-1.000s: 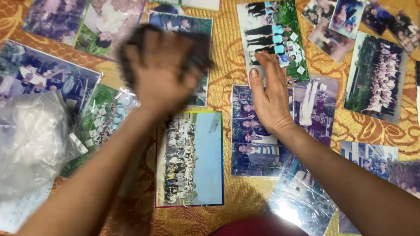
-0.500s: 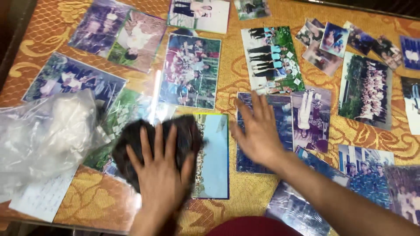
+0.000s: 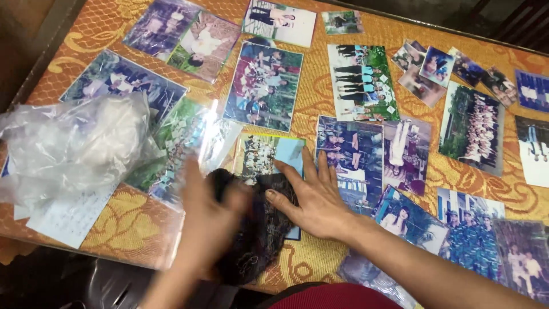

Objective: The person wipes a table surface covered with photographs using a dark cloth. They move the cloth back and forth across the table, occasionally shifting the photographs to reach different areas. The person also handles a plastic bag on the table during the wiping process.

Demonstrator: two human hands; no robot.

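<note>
My left hand [image 3: 209, 220] is blurred with motion and grips a dark crumpled cloth [image 3: 260, 232] at the near edge of the table. The cloth lies over the lower part of a laminated group photo with a blue sky [image 3: 269, 154]. My right hand [image 3: 311, 197] lies flat with fingers spread, its thumb against the cloth, its fingers over the sky photo's right edge and the neighbouring dark portrait photo [image 3: 349, 151].
Many laminated photos cover the orange patterned tablecloth [image 3: 311, 97]. A crumpled clear plastic bag [image 3: 68, 149] sits at the left over a sheet of handwritten paper [image 3: 71, 220]. The table's near edge runs just below my hands, with dark floor beyond the left edge.
My left hand dragged the cloth from the far photos down to the near edge. My right hand slid toward me and left until it met the cloth. The camera view shifted.
</note>
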